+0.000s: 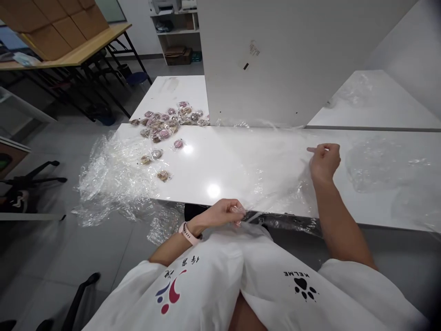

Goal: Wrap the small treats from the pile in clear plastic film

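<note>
My left hand (231,212), with a pink watch on its wrist, is at the table's front edge, closed on a bunched piece of clear plastic film (275,195). The film stretches rightward over the white table and hangs partly below its edge. Above the table's right part is my right hand (325,162), its fingers curled in and one digit pointing left. Film reaches up to that hand and seems to be pinched in it; the exact grip is hidden. Several small wrapped pieces (163,132), pink and brown, lie in a pile on the left.
A heap of crumpled clear plastic (117,177) spills over the table's left end. More clear film (377,163) lies on the right. A tall white panel (262,82) stands behind the table (196,172). Cardboard boxes (65,30) sit on a wooden desk at far left.
</note>
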Demonstrator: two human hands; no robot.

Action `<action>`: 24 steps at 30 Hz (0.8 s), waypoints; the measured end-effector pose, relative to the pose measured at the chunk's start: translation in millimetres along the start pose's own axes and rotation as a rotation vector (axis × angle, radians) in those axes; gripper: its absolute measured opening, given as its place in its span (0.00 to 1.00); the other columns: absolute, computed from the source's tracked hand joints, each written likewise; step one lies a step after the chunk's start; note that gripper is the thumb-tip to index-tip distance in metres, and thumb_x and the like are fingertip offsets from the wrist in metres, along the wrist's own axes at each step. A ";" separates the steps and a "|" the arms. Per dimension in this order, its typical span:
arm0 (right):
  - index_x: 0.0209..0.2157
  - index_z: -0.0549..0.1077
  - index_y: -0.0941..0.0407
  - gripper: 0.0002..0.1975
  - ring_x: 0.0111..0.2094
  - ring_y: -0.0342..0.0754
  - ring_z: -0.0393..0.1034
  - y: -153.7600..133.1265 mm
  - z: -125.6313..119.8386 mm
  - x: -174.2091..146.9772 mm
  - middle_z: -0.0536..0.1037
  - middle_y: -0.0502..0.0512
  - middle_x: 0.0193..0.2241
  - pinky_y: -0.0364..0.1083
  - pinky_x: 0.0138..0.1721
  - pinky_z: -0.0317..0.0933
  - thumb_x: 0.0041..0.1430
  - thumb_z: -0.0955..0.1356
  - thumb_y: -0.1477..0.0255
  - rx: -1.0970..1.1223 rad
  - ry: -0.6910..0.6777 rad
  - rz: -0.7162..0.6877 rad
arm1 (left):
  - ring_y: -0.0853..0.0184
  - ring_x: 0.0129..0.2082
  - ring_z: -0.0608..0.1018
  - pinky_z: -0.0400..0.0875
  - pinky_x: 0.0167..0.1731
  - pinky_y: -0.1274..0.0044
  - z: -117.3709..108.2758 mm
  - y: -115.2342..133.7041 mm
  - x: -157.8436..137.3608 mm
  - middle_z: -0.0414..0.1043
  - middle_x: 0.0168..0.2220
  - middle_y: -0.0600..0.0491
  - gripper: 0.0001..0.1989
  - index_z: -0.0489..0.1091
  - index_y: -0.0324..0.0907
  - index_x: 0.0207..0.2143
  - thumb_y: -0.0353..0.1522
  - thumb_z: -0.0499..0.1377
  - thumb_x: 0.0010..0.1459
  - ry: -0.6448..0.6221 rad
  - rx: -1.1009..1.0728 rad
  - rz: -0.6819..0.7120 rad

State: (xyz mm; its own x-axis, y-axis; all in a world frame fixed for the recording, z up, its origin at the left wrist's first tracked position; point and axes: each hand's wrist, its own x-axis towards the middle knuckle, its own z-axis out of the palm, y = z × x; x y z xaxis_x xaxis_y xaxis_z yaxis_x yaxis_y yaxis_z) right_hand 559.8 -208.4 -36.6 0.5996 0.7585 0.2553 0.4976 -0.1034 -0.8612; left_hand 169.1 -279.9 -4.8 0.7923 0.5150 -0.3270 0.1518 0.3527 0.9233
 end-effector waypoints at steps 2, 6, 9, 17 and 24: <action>0.30 0.59 0.51 0.08 0.27 0.45 0.58 12.4 4.7 5.9 0.73 0.49 0.22 0.45 0.34 0.52 0.61 0.62 0.76 -0.220 0.081 0.041 | 0.69 0.19 0.75 0.73 0.23 0.75 -4.1 -5.5 6.5 0.72 0.20 0.54 0.20 0.71 0.40 0.33 0.48 0.66 0.53 0.148 -0.027 -0.060; 0.29 0.66 0.53 0.05 0.36 0.52 0.66 17.6 7.1 2.6 0.75 0.58 0.28 0.54 0.46 0.55 0.57 0.67 0.73 -0.354 -0.003 0.074 | 0.70 0.21 0.74 0.73 0.24 0.76 -39.8 -9.4 -4.7 0.73 0.25 0.53 0.20 0.71 0.40 0.34 0.49 0.61 0.57 0.386 0.179 -0.043; 0.43 0.72 0.58 0.13 0.53 0.65 0.64 -3.3 -0.4 -15.5 0.73 0.70 0.50 0.64 0.54 0.51 0.58 0.67 0.67 -0.511 -0.055 -0.109 | 0.60 0.37 0.78 0.76 0.35 0.67 -75.3 0.0 -29.9 0.76 0.39 0.46 0.17 0.72 0.42 0.44 0.45 0.55 0.63 0.773 0.611 0.002; 0.60 0.67 0.50 0.23 0.62 0.61 0.60 -44.0 34.2 -114.7 0.67 0.59 0.62 0.64 0.59 0.58 0.69 0.58 0.59 -0.487 -0.568 -0.582 | 0.45 0.55 0.68 0.70 0.43 0.61 -146.4 7.3 -59.8 0.65 0.57 0.38 0.21 0.63 0.41 0.57 0.27 0.48 0.62 0.967 1.399 -0.547; 0.65 0.60 0.47 0.25 0.67 0.60 0.52 -12.0 63.8 -148.7 0.59 0.58 0.67 0.65 0.63 0.53 0.70 0.56 0.60 -0.575 -0.575 -0.667 | 0.55 0.46 0.73 0.66 0.39 0.68 -179.4 27.5 -23.2 0.71 0.49 0.41 0.21 0.68 0.40 0.51 0.21 0.41 0.63 1.126 1.346 -0.303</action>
State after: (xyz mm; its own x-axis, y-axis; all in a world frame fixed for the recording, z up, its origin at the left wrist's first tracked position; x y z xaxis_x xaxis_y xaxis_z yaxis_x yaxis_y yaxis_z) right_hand 424.7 -278.9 -92.3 -0.2182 0.9498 0.2243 0.9304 0.2719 -0.2459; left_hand 48.9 -142.1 -7.9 -0.0130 0.9977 0.0662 0.9911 0.0041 0.1331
